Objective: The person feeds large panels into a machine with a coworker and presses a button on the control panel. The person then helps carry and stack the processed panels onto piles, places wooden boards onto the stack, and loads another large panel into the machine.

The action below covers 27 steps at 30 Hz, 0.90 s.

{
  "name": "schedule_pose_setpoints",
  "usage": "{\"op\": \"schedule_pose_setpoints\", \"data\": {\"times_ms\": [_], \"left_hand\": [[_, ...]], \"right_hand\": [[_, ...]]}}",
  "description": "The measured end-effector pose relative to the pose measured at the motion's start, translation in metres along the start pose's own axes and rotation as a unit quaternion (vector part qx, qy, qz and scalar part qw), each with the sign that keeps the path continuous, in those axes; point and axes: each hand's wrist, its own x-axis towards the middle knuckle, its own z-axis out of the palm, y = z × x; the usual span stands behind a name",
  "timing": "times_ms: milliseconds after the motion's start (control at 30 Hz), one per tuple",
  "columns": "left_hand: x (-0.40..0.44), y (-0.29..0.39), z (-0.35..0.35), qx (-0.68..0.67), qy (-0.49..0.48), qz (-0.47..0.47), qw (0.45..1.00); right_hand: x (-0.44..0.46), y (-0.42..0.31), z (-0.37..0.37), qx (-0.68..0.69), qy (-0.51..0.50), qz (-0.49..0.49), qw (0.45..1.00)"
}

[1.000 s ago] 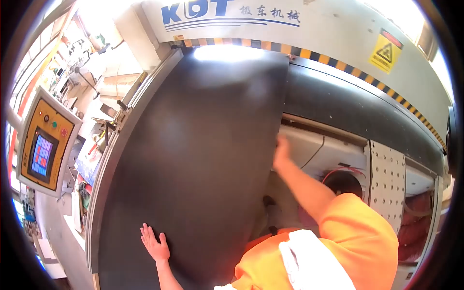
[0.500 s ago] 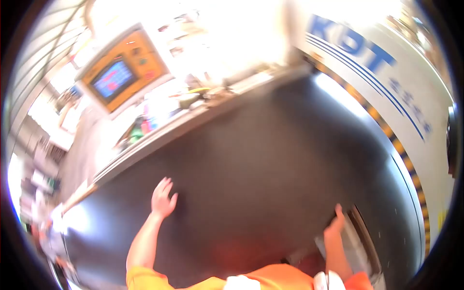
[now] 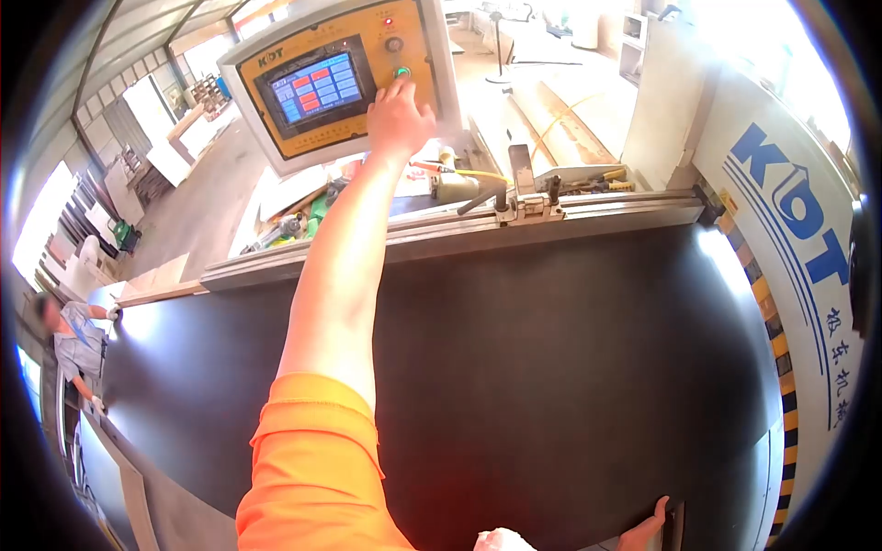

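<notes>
My left hand (image 3: 401,119) reaches up over the dark board to the control panel (image 3: 262,101). Its fingertips touch or almost touch the green-lit button (image 3: 402,73) right of the screen; the thumb stands apart and nothing is held. The large, smooth, dark board (image 3: 570,367) lies flat beneath my arm. At its near edge, low in the head view, my right hand (image 3: 646,528) shows only in part, thumb pointing up. Its other fingers are hidden, so whether it grips the board cannot be made out. A narrow brownish edge (image 3: 675,527) stands right beside it.
A metal fence rail (image 3: 432,241) with a clamp (image 3: 530,207) runs along the board's far side. On the right stands a white machine housing (image 3: 781,207) with a yellow-black striped edge (image 3: 776,344). At far left, a co-worker (image 3: 78,340) has gloved hands at the board's end.
My left hand has moved from above the board up to the panel button. My right hand stays near the board's near edge, now lower in view. The view has turned and become sharper.
</notes>
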Motion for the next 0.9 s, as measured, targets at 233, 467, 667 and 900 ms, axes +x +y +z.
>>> {"op": "schedule_pose_setpoints", "data": {"times_ms": [233,467,667,900], "left_hand": [[-0.121,0.033,-0.037,-0.134,-0.124,0.137,0.974],[-0.403,-0.004,-0.21,-0.099,-0.382,0.059,0.917],[-0.571,0.018,-0.359,0.049,-0.391,-0.13,0.91],[-0.57,0.02,-0.352,0.078,-0.393,-0.111,0.91]], "right_hand": [[0.003,-0.001,-0.002,0.098,-0.003,0.025,0.995],[0.003,-0.002,-0.01,0.101,-0.033,0.008,0.994],[0.01,0.003,-0.016,0.147,-0.072,-0.024,0.986],[0.011,0.002,-0.017,0.162,-0.078,-0.02,0.984]]}}
